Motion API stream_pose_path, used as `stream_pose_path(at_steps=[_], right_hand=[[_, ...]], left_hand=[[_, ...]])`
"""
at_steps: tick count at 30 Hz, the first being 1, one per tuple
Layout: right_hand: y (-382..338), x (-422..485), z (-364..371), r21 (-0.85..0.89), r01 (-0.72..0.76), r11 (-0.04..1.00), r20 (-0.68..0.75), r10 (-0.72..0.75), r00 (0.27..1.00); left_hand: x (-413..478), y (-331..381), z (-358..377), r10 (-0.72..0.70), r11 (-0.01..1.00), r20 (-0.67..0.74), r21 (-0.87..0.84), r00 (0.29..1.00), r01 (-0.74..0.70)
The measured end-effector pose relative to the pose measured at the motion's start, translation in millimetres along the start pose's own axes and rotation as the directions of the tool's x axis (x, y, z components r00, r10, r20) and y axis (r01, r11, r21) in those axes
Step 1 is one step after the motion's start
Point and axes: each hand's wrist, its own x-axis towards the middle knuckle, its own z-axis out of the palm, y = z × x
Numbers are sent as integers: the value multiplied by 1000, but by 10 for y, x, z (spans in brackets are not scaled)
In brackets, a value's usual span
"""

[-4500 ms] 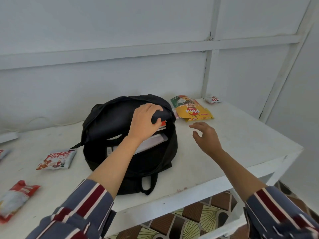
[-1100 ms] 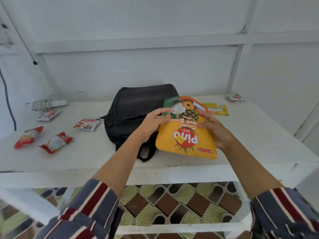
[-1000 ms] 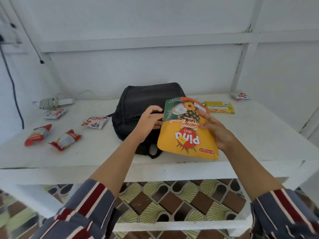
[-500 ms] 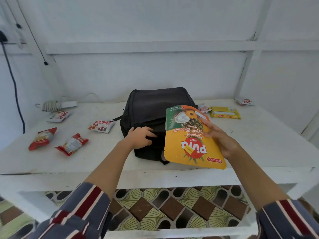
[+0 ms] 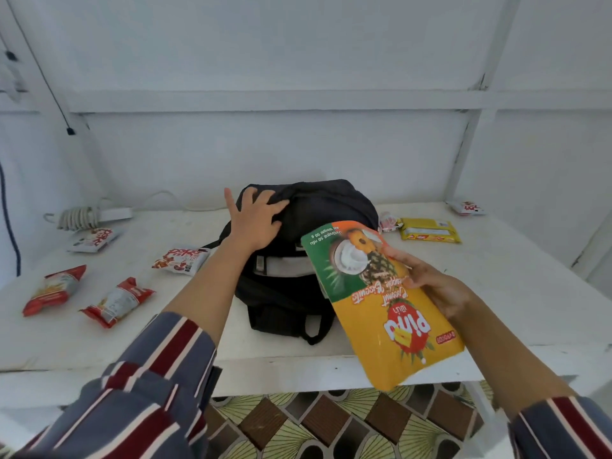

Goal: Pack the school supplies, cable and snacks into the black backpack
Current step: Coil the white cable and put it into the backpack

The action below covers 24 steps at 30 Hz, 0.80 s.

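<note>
White plank wall [image 5: 298, 61]; white table [image 5: 496, 293]; patterned floor [image 5: 298, 432].

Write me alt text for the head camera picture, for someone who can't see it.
A person's right hand holds a yellow and green biscuit bag in front of a black backpack on a white table, while the left hand rests on the backpack's top. Red and white snack packets and a coiled white cable lie to the left.
</note>
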Motion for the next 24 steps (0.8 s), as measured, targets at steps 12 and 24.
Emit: stream_pose_path(at_steps=[12,24], right_hand=[[-14,468,55,-73,-22,997,-250,3,968],[-2,562,35,-45,-20,999,-256,8,967]], left_hand=[[188,-216,292,85,974,-279,-180,956,-139],[-122,-359,474,346,877,-46,-341,937,-340]])
